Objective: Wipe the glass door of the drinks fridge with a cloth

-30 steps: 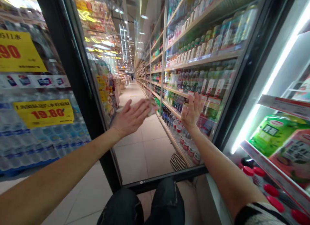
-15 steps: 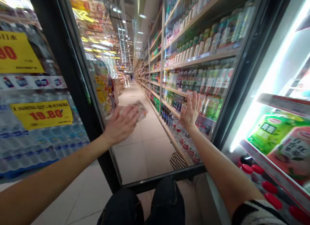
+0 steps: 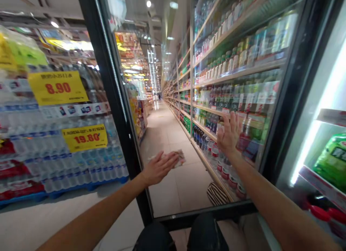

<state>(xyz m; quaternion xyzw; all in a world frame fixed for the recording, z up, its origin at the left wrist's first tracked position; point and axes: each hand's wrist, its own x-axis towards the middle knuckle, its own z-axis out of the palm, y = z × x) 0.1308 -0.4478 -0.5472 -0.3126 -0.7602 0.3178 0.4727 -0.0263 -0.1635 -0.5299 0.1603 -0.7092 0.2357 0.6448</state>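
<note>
Low on the left half of a glass door (image 3: pixel 164 198), my left hand (image 3: pixel 158 170) lies nearly flat over a crumpled, light patterned cloth (image 3: pixel 180 159), pressing it to the pane. Part of the cloth shows past the fingertips; the rest is hidden under the palm. My right hand (image 3: pixel 229 135) is on the pane's right side, fingers stretched upward and holding nothing. It appears to rest against the glass. A black frame (image 3: pixel 119 99) surrounds the pane.
Through or in the glass appear drink shelves (image 3: pixel 235 74) and a long tiled aisle. Stacked bottled water (image 3: pixel 72 164) with yellow price signs (image 3: pixel 58 88) stands left. A lit cooler with green packs (image 3: pixel 332 161) is at right. My knees (image 3: pixel 208 236) are close below the door.
My left hand has slid the cloth downward across the glass. My right hand stays spread on the pane. The whole view has shifted, showing more of the water stacks at left.
</note>
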